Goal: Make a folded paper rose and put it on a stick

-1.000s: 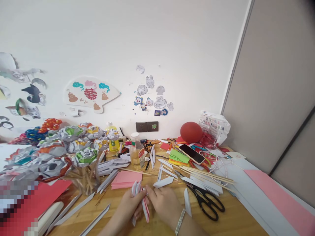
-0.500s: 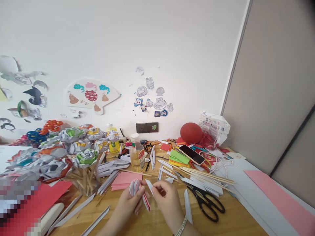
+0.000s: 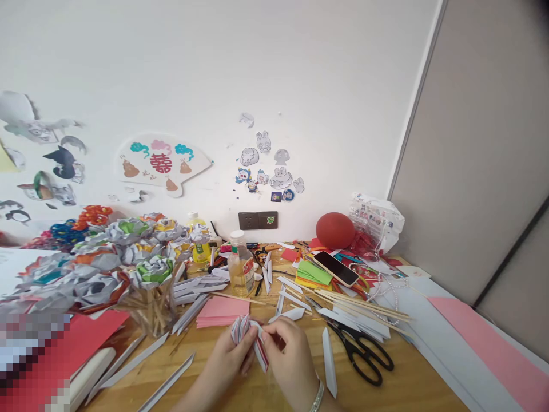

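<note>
My left hand [image 3: 229, 353] is closed around a partly made paper flower [image 3: 241, 328], a bundle of white folded strips with grey, blue and red edges. A red-edged strip [image 3: 262, 356] hangs down from that bundle between my hands. My right hand [image 3: 290, 350], a bracelet on its wrist, pinches a white folded paper strip [image 3: 258, 326] against the bundle's right side. Fingers hide most of that strip. Pink paper squares [image 3: 223, 309] lie just behind my left hand. Right of my right hand are a loose white strip [image 3: 329, 360] and black-handled scissors [image 3: 364, 357].
Finished paper flowers [image 3: 152, 269] on sticks crowd the left. A bottle of yellowish liquid [image 3: 241, 269] stands behind the pink squares. Wooden sticks [image 3: 364, 303], a phone [image 3: 336, 268], green paper [image 3: 315, 273] and a red balloon [image 3: 335, 230] lie on the right.
My right hand has brought the white strip left, from just beside the bundle to against it. My left hand still holds the bundle. The view has shifted slightly.
</note>
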Motion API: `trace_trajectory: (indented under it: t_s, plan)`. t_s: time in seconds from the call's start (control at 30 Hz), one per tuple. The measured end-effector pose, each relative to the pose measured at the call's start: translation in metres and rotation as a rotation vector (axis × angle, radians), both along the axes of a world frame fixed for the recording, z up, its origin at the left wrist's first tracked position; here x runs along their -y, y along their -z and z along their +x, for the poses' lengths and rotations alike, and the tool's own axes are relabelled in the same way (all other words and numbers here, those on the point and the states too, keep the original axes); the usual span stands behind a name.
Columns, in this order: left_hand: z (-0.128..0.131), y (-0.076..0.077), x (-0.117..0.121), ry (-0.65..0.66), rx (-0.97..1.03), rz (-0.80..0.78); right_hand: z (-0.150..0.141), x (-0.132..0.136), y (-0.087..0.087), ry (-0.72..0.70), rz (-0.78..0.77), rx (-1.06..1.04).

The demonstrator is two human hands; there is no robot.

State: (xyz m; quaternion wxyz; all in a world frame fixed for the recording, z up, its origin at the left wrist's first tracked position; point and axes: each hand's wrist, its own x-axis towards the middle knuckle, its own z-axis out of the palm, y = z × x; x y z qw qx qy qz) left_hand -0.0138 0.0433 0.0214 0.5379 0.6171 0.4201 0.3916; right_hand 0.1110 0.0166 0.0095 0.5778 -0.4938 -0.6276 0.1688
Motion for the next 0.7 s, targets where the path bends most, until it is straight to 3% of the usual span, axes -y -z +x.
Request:
trace_trajectory:
  t_s: [0.7]
  plan:
    - [-0.003, -0.009, 0.003, -0.023, -0.039, 0.005, 0.003, 0.008, -0.004, 0.011, 0.124, 0.028]
